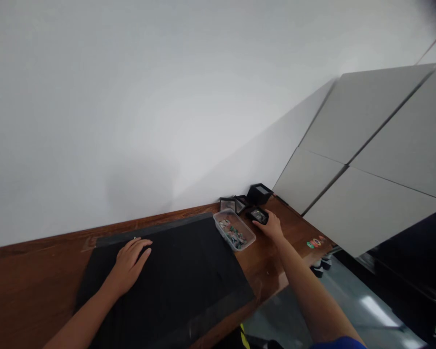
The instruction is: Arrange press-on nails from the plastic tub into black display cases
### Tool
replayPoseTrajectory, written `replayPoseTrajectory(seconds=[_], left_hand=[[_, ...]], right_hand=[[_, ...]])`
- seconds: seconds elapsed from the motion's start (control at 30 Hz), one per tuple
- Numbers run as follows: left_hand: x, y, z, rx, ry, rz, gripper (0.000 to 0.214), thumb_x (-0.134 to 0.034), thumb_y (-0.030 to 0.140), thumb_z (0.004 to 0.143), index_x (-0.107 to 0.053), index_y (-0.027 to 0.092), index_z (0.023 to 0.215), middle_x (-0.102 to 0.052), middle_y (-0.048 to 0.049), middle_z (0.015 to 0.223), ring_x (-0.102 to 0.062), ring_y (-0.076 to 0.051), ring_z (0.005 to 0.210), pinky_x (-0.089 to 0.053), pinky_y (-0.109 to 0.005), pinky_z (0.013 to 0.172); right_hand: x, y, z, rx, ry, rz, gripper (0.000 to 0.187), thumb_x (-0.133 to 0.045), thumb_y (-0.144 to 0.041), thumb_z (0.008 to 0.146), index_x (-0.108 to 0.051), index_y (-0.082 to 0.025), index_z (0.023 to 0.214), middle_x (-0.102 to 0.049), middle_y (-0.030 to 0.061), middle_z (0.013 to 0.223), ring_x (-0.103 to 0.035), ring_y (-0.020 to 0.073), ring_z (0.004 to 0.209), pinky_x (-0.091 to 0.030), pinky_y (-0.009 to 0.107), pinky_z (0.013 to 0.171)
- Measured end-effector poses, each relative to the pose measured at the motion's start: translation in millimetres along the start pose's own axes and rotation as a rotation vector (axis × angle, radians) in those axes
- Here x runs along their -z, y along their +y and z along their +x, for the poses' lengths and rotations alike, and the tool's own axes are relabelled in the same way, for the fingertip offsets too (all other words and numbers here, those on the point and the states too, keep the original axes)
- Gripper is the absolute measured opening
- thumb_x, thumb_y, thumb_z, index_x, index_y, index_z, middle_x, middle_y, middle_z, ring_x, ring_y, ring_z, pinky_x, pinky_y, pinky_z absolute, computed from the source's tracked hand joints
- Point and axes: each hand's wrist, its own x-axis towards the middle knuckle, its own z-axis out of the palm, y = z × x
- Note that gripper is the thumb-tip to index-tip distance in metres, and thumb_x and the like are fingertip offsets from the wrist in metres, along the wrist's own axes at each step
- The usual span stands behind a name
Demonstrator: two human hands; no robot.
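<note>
My left hand (pixel 131 263) rests on the black mat (pixel 181 271), its fingers stretched out and the thumb apart. A tiny pale-green spot shows by its fingertips, too small to name. On the right, my right hand (pixel 272 226) grips the edge of a small black open-topped box (pixel 258 216) with greyish contents I cannot make out. Just left of that box is a clear plastic tub (pixel 247 237) holding several small green, white and reddish pieces.
Flat black-framed pieces (pixel 227 205) and a black box with a grey top (pixel 260 192) stand against the white wall. Several round coloured stickers (pixel 315 242) are near the right edge of the brown wooden table (pixel 29 276). Pale panels (pixel 349 160) rise at the right.
</note>
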Motion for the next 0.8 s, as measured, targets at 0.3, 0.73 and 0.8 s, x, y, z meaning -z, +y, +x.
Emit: replayPoseTrajectory(seconds=[0.3, 0.73, 0.8], left_hand=[[0.3, -1, 1, 0.006, 0.020, -0.004, 0.045, -0.045, 0.054, 0.109, -0.076, 0.030, 0.131, -0.078, -0.0067, 0.138, -0.061, -0.034, 0.146, -0.046, -0.061, 0.127], [3.5, -3, -2, 0.015, -0.007, 0.003, 0.046, -0.048, 0.057, 0.108, -0.074, 0.030, 0.135, -0.077, -0.0073, 0.141, -0.061, -0.036, 0.146, -0.045, -0.063, 0.127], [4.4, -4, -2, 0.008, -0.013, 0.002, 0.047, -0.048, 0.058, 0.108, -0.074, 0.030, 0.135, -0.077, -0.0072, 0.141, -0.063, -0.036, 0.145, -0.046, -0.063, 0.126]], right_hand=[[-16, 15, -25, -0.155, 0.148, 0.094, 0.129, -0.057, -0.086, 0.082, -0.025, 0.006, 0.167, -0.030, 0.0400, 0.175, -0.027, 0.0493, 0.169, -0.024, 0.062, 0.137], [-28, 22, -50, -0.043, 0.227, 0.003, 0.104, -0.057, -0.067, 0.089, -0.033, -0.002, 0.166, -0.037, 0.0322, 0.175, -0.031, 0.0466, 0.166, -0.026, 0.064, 0.136], [-28, 24, -45, -0.035, 0.240, -0.011, 0.090, -0.057, -0.061, 0.093, -0.044, -0.004, 0.161, -0.045, 0.0312, 0.171, -0.036, 0.0476, 0.163, -0.029, 0.067, 0.133]])
